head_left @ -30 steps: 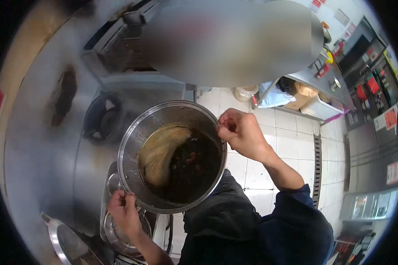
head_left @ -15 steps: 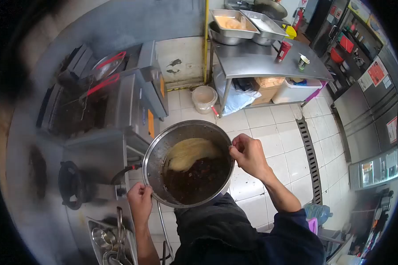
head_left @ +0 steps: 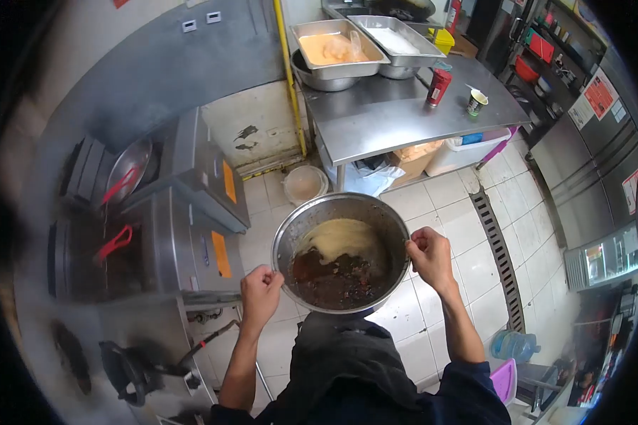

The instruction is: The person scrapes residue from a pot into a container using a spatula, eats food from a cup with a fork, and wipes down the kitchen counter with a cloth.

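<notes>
The left hand (head_left: 259,294) and right hand (head_left: 431,261) pinch opposite sides of the round pot (head_left: 337,206), the right gripping slightly farther out. The pot lies between them over tiled floor (head_left: 404,315), holding dark liquid (head_left: 326,289) and pale foam (head_left: 342,236); a steel table (head_left: 376,124) stands beyond, far side.

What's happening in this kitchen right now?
A person holds a steel pot by opposite sides of its rim, left hand and right hand each at one side. Inside is dark liquid with pale foam over part of it. The pot is held up above the tiled floor, with a steel table beyond it.
</notes>
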{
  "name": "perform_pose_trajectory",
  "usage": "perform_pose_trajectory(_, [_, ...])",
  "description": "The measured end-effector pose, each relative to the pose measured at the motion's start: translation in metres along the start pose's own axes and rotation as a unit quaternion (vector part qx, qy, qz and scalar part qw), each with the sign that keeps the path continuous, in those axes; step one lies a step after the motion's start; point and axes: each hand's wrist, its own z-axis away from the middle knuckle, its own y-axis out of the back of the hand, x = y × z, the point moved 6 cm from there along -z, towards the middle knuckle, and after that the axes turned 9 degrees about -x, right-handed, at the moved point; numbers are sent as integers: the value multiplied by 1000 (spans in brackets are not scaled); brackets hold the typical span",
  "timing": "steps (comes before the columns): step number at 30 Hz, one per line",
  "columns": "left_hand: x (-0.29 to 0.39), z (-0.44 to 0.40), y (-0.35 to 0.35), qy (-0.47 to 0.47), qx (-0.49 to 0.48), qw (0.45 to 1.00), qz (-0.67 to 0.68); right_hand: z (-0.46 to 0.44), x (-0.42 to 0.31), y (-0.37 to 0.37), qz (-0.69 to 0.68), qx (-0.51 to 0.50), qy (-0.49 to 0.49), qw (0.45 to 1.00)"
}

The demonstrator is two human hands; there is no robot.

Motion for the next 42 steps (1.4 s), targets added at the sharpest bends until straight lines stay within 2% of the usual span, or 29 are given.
perform_pose_trajectory(5, [23, -124, -46, -61, -55, 996, -19, -90, 19, 37, 4, 47, -5, 999])
perform_pose_trajectory(8, [39, -189, -75, -99, -54, 993, -14, -146, 39, 57, -3, 77, -15, 997])
perform_pose_trajectory(14, [43, -314, -133, -75, -53, 996, 19, -275, 69, 88, 46, 78, 2, 996])
perform_pose_trajectory(16, [56, -347, -147, -14, -90, 996, 5, -317, 83, 96, 46, 76, 20, 996])
perform_pose_trajectory(20, [32, -420, -191, -53, -43, 997, 20, -393, 115, 107, 10, 42, 16, 999])
perform_pose_trajectory(24, [37, -467, -209, -28, -22, 999, 15, -454, 136, 113, 44, 15, 10, 999])
perform_pose_trajectory(26, [35, -486, -220, -35, -13, 999, 26, -478, 154, 115, 11, 9, 7, 1000])
perform_pose_trajectory(28, [33, -498, -227, -36, -9, 999, -8, -496, 164, 116, 19, -17, 18, 1000])
perform_pose_trajectory(30, [27, -508, -236, -40, 16, 998, 36, -508, 179, 120, 18, 7, 17, 1000])
perform_pose_trajectory(33, [24, -516, -245, -20, 6, 1000, 10, -523, 203, 123, -2, -13, 13, 1000])
perform_pose_trajectory(36, [19, -523, -253, -43, 20, 997, 66, -528, 205, 123, 31, -13, -2, 999])
perform_pose_trajectory(39, [16, -523, -238, -33, -1, 994, 105, -502, 213, 121, -168, 94, -75, 978])
perform_pose_trajectory(40, [9, -522, -231, -36, -12, 990, 134, -485, 243, 115, -217, 49, -114, 968])
perform_pose_trajectory(42, [-37, -511, -219, 1, 28, 980, 199, -426, 294, 59, -74, -59, -187, 978])
